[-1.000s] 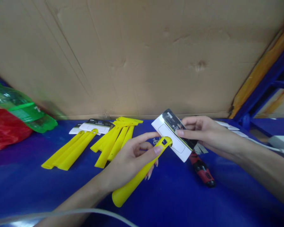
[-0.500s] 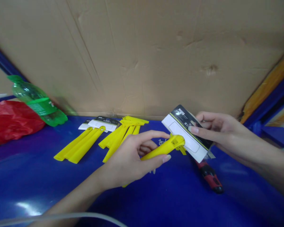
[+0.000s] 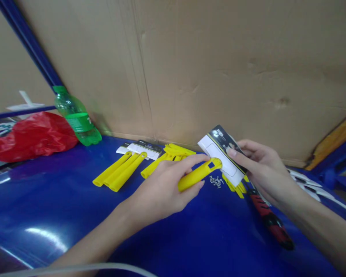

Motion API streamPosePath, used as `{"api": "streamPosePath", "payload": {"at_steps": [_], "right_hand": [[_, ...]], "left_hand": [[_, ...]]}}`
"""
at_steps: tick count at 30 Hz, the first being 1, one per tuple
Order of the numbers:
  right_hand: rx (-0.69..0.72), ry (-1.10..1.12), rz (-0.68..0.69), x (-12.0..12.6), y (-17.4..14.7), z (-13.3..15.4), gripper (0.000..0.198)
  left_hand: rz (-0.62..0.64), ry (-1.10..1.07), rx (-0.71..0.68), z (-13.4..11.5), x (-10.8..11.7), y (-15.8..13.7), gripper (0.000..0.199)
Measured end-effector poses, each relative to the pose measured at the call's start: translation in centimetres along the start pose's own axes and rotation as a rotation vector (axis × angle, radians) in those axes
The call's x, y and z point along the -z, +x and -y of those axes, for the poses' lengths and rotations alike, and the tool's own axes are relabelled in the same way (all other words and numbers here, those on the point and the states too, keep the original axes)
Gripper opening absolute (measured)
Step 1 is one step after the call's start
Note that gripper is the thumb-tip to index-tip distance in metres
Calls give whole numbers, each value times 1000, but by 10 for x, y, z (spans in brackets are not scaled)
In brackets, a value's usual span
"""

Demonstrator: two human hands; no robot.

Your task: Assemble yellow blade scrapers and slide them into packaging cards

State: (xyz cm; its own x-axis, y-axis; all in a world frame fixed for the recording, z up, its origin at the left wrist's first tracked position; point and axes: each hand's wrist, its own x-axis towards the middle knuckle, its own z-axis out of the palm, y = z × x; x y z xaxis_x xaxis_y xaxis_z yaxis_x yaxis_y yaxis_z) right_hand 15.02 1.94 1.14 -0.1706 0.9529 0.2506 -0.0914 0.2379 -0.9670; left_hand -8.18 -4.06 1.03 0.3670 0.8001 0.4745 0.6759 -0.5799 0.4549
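Note:
My left hand is closed round a yellow plastic handle with a square hole near its end. My right hand pinches a black-and-white printed card sleeve by its black side, thumb on top. The handle's holed end lies against the sleeve's white lower part; whether they are joined I cannot tell. Beneath and beyond them, a little cluster of small screws and some thin yellow pieces lie on the blue table.
To the left lie yellow handles with card sleeves at their far ends. Loose yellow handles are piled behind my left hand. A green bottle, red plastic bag, red-black tool and cardboard wall surround the work.
The view has swung left. The yellow handle has turned, so its square hole now shows plainly, still against the sleeve. Both hands keep their holds.

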Motion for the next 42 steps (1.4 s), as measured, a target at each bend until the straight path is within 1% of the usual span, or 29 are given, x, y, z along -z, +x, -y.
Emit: {"api": "streamPosePath", "payload": {"at_steps": [2,3,5,7,8,11,13,15,17,18,20,21,23,24,26,28,31,33,35,37,38,40,42], "right_hand": [[49,-13,-39,-13,4,-7,32],[70,-29,-50,-21,6,-10,32],[93,-69,-52,-37,10,-13,33],[84,-89,-26,-54,16,-15,37],[68,-83,-1,-62,19,-15,42],[10,-14,90,-84,29,-18,69],[-6,31,119,-99,36,-23,75],[-11,9,122,-114,43,-30,70],[-6,-105,126,-131,50,-39,61],[8,-195,136,-139,53,-44,55],[33,-294,147,-154,61,-53,44],[51,-343,149,-160,64,-57,42],[113,-457,136,-169,70,-63,47],[152,-522,129,-172,72,-66,52],[236,-650,128,-174,74,-69,59],[313,-759,147,-173,74,-71,57],[406,-878,208,-167,70,-71,44],[455,-935,268,-161,67,-69,30],[492,-970,341,-154,62,-66,19],[537,-995,445,-146,55,-64,15],[567,-1009,509,-142,51,-62,16],[625,-1039,618,-132,42,-61,25],[643,-1067,647,-124,35,-60,36]], "left_hand": [[-33,104,-90,6,6,-5,49],[-29,149,-122,9,10,-8,51],[2,222,-129,16,17,-13,53],[-2,294,-94,24,26,-19,52],[-22,327,-87,29,32,-22,51],[-95,390,-56,47,48,-32,50],[-121,401,-29,59,59,-39,50],[-127,409,14,70,67,-48,49],[-119,420,68,79,72,-55,48],[-114,436,99,82,72,-58,47],[-67,527,193,88,71,-61,47],[-35,589,250,91,69,-61,47],[32,692,348,95,64,-57,48],[59,722,373,97,61,-55,48],[93,742,380,102,55,-49,45],[122,768,381,106,50,-42,41],[143,816,395,109,44,-34,39],[154,842,385,110,42,-30,36],[158,864,364,111,40,-25,35],[165,876,331,113,38,-20,39],[172,876,313,113,37,-18,43],[204,865,275,115,35,-14,50],[252,848,242,116,34,-13,50]]}}
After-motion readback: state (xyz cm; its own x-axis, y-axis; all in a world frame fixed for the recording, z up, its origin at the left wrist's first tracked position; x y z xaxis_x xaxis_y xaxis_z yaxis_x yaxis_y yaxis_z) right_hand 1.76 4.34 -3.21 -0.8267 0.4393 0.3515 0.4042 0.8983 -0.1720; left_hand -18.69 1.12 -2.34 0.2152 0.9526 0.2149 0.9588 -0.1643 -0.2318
